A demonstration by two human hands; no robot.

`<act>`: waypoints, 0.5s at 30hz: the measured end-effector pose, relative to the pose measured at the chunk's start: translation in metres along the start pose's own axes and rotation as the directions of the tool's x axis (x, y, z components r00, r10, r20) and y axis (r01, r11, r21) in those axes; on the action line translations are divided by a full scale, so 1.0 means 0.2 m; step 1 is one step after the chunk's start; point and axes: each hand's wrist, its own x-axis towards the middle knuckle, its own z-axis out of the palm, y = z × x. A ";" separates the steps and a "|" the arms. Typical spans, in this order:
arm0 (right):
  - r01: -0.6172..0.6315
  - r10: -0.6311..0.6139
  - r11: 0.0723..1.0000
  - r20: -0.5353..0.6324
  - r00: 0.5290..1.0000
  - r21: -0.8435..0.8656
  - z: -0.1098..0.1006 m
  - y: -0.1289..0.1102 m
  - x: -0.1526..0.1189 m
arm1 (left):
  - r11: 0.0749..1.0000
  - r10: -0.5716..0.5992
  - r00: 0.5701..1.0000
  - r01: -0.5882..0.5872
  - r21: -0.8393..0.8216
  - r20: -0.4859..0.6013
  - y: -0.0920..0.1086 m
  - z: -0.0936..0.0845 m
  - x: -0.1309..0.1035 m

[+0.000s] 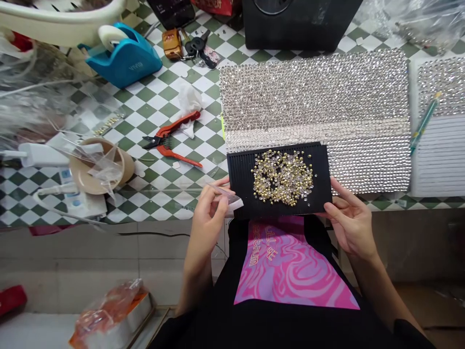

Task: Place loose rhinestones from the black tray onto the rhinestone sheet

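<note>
Between my hands is a black ribbed tray (238,182), held at the table's front edge. A loose heap of small gold and clear rhinestones (281,177) lies on it. My left hand (210,208) pinches a small clear plastic bag with a white edge (236,204) by the tray's left end; its fingertips also reach the tray. Thumb and fingers of my right hand (348,218) grip the tray's right end. Behind the tray is a large sheet of rhinestones in rows (316,97), its near left part hidden by the tray.
Red-handled pliers (178,138) and a crumpled tissue (189,99) lie left of the sheet. A blue tape dispenser (123,60), keys (198,46) and a black box (298,24) stand farther back. A green pen (425,123) rests on a white ribbed board (441,155) at right.
</note>
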 end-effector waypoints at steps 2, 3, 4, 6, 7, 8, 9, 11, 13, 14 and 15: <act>0.006 -0.006 1.000 0.028 1.000 -0.025 0.02 -0.01 0.01 | 0.999 -0.029 0.999 0.029 -0.019 -0.042 0.00 -0.02 0.00; 0.003 -0.002 0.999 0.045 0.999 -0.036 0.02 -0.02 0.02 | 0.999 -0.041 0.997 0.039 -0.029 -0.066 0.00 -0.02 -0.01; 0.002 0.001 0.999 0.063 0.998 -0.047 0.03 -0.04 0.03 | 0.998 -0.047 0.995 0.043 -0.039 -0.091 0.00 -0.03 -0.01; -0.004 0.012 0.997 0.117 0.993 -0.071 0.06 -0.07 0.06 | 0.997 -0.060 0.988 0.053 -0.054 -0.143 0.00 -0.05 -0.02; -0.005 0.017 0.997 0.151 0.988 -0.081 0.07 -0.09 0.08 | 0.996 -0.068 0.983 0.058 -0.063 -0.170 0.00 -0.06 -0.02; -0.007 0.024 0.996 0.188 0.982 -0.089 0.09 -0.12 0.10 | 0.996 -0.074 0.978 0.061 -0.072 -0.195 0.00 -0.07 -0.03; -0.008 0.030 0.995 0.227 0.973 -0.096 0.10 -0.15 0.13 | 0.995 -0.078 0.974 0.063 -0.079 -0.215 -0.01 -0.08 -0.04; -0.012 0.049 0.993 0.309 0.950 -0.120 0.15 -0.21 0.19 | 0.995 -0.084 0.967 0.067 -0.076 -0.242 -0.02 -0.10 -0.05; -0.004 0.067 0.987 0.383 0.921 -0.164 0.21 -0.27 0.27 | 0.996 -0.081 0.962 0.070 -0.051 -0.261 -0.03 -0.12 -0.06; -0.002 0.083 0.981 0.413 0.907 -0.193 0.24 -0.29 0.31 | 0.997 -0.078 0.958 0.071 -0.033 -0.275 -0.04 -0.13 -0.06; 0.001 0.099 0.975 0.440 0.893 -0.222 0.28 -0.31 0.35 | 0.997 -0.072 0.953 0.071 -0.015 -0.293 -0.05 -0.14 -0.07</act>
